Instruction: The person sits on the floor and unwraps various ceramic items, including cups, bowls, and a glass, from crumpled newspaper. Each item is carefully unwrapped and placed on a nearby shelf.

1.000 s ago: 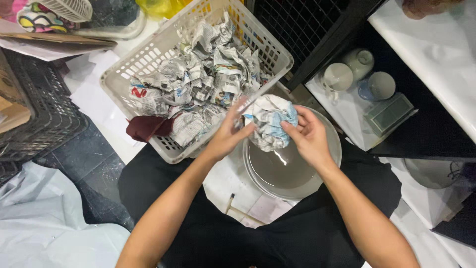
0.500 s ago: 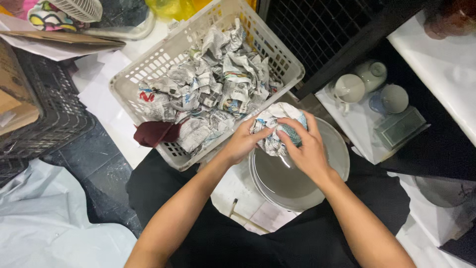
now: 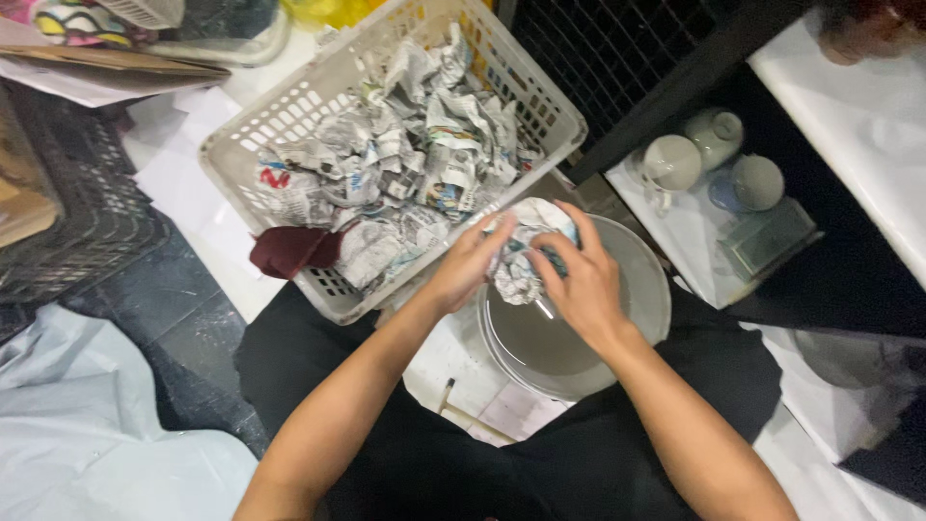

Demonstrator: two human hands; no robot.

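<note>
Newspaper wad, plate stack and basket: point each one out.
newspaper wad (image 3: 521, 253), head view, on the crumpled paper between both hands.
plate stack (image 3: 644, 289), head view, on the bare right rim.
basket (image 3: 241, 145), head view, on its left latticed wall.

**Hidden and cut-off items**

Crumpled newspaper bundle (image 3: 526, 253): contents being concealed by paper and by both hands. Stack of grey plates (image 3: 627, 299): near rim being covered by the right hand (image 3: 579, 285); count unreadable. White plastic basket (image 3: 318, 121): far corner running past the top edge. Both elbows lying outside the bottom edge.
</note>
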